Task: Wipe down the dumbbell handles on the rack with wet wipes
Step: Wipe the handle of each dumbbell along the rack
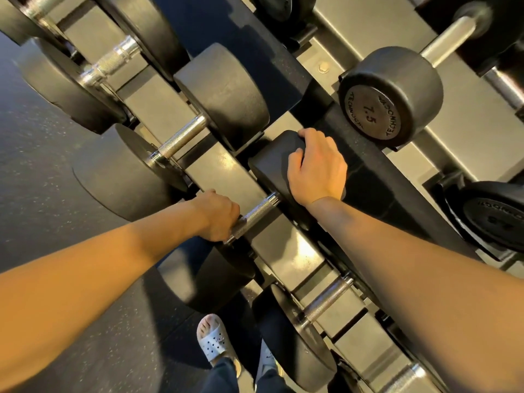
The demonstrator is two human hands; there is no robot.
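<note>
A black dumbbell lies across the lower tier of the rack, its knurled steel handle bare between my hands. My left hand is wrapped round the near end of that handle, next to the near head. My right hand lies on top of the far head, fingers curled over its upper edge. No wet wipe shows in either hand; anything under my left palm is hidden.
Neighbouring dumbbells flank this one, with handles to the upper left and lower right. A 7.5 dumbbell sits on the upper tier. Dark speckled floor lies to the left, and my foot in a white sandal stands below.
</note>
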